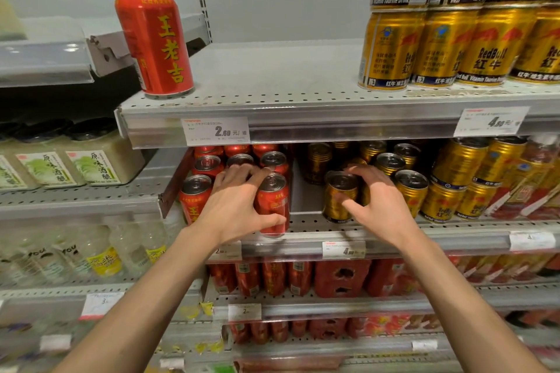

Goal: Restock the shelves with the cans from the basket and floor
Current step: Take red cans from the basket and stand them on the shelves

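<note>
Both hands work the middle shelf [394, 239]. Left hand [239, 206] wraps a red can [272, 206] at the front edge, likely squaring the row. Right hand [378, 200], fingers curled, closes on a gold can [338, 197] beside the divider. Upper shelf: one lone red can [154, 42].

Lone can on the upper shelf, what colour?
Red can with yellow characters, clearest in the head view.
</note>
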The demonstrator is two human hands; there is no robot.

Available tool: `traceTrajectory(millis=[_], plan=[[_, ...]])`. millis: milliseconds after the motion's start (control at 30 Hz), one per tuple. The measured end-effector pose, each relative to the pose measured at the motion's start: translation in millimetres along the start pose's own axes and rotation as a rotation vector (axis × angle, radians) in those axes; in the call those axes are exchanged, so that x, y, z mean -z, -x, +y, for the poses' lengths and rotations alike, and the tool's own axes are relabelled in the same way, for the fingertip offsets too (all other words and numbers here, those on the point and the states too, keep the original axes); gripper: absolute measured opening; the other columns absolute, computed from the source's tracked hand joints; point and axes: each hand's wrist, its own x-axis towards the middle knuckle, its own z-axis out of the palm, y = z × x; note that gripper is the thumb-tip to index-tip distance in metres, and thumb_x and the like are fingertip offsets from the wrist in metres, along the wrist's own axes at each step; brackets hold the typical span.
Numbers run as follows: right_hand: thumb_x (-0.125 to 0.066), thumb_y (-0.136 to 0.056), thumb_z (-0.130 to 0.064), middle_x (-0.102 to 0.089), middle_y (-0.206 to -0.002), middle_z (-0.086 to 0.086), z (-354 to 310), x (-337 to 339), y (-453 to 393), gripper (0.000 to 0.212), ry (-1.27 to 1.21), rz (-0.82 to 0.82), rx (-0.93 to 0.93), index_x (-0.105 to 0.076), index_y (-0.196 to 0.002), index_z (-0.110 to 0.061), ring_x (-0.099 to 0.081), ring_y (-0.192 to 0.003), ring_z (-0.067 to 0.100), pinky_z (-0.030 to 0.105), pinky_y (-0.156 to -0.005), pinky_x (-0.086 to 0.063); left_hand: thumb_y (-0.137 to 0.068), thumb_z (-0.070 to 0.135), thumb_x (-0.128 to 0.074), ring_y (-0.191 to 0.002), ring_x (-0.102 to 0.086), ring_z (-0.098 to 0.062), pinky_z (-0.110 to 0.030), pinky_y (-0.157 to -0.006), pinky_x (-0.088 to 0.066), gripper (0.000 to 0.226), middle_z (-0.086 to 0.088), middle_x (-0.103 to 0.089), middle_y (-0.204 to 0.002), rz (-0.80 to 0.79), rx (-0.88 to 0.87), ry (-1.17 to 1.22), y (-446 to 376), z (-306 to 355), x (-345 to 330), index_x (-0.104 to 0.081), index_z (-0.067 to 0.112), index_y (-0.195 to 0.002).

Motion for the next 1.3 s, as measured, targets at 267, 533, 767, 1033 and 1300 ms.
traceTrajectory(millis=[267,533,767,1033,1300], plan=[[-0.075,-0.092,-0.036,-0.075,-0.103,-0.007,-11.8,22.4,72.9,0.034,-0.591,0.217,-0.271,-0.066,-0.124,-0.028,-0.070,-0.096,0.004,0.023,-0.084,-0.059,-0.092,0.034,-0.072,-0.108,-0.062,-0.006,-0.030,-0.096,-0.052,0.037,0.010,-0.066,-0.119,0.284,0.018,0.686,39.9,26.0,10.4,-0.060,0.027,-0.126],[-0.073,-0.096,-0.030,-0.072,-0.090,0.022,-7.7,33.3,220.5,0.020,-0.730,0.429,-0.588,-0.071,-0.116,-0.026,-0.072,-0.081,0.018,0.035,-0.080,-0.056,-0.094,0.011,-0.072,-0.089,-0.069,-0.020,-0.045,-0.087,-0.059,0.022,-0.001,-0.072,-0.098,0.087,0.092,1.245,78.7,67.9,-27.5,-0.065,0.025,-0.110],[-0.069,-0.099,-0.018,-0.077,-0.078,0.003,20.6,56.3,360.9,0.018,-0.695,0.702,-0.918,-0.070,-0.116,-0.016,-0.064,-0.065,0.011,0.021,-0.061,-0.053,-0.095,0.008,-0.070,-0.083,-0.070,-0.021,-0.031,-0.077,-0.059,0.019,-0.002,-0.072,-0.091,-0.178,0.106,1.404,116.4,142.0,-79.6,-0.065,0.023,-0.105],[-0.066,-0.100,-0.016,-0.078,-0.080,0.006,93.6,84.2,464.6,0.016,-0.592,0.860,-1.092,-0.071,-0.113,-0.022,-0.064,-0.064,0.014,0.031,-0.064,-0.052,-0.096,0.003,-0.068,-0.070,-0.069,-0.005,-0.021,-0.068,-0.058,0.021,-0.005,-0.070,-0.087,-0.401,0.042,1.374,125.0,247.0,-144.7,-0.064,0.019,-0.110],[-0.072,-0.093,-0.030,-0.079,-0.084,0.007,227.0,119.4,511.0,0.016,-0.659,0.875,-1.219,-0.073,-0.109,-0.026,-0.068,-0.066,0.012,0.032,-0.067,-0.053,-0.093,0.017,-0.074,-0.080,-0.070,-0.005,-0.030,-0.078,-0.055,0.019,0.007,-0.074,-0.084,-0.513,0.078,1.256,105.4,378.7,-225.1,-0.068,0.024,-0.110]])
